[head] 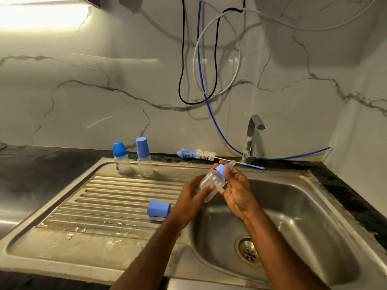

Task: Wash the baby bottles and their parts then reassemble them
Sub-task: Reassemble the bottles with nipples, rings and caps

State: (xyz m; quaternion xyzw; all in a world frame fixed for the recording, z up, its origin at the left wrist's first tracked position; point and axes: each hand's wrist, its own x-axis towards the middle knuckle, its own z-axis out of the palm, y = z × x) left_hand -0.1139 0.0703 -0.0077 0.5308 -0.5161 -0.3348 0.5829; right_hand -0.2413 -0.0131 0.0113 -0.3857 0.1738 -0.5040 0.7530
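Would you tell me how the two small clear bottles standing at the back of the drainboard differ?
The left clear bottle wears a rounded, darker blue cap and has a printed picture on its side. The right clear bottle wears a taller, flat-topped, paler blue cap and looks plain. Both stand upright, capped, side by side.

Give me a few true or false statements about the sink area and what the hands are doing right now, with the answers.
1. Both hands hold one bottle over the sink. True: left hand grips the body, right hand the blue collar end.
2. Water runs from the tap. False: no stream shows.
3. Two capped bottles stand on the drainboard. True.
4. The loose blue cap lies in the basin. False: it lies on the drainboard ridges.
5. The bottle brush lies behind the sink. True.
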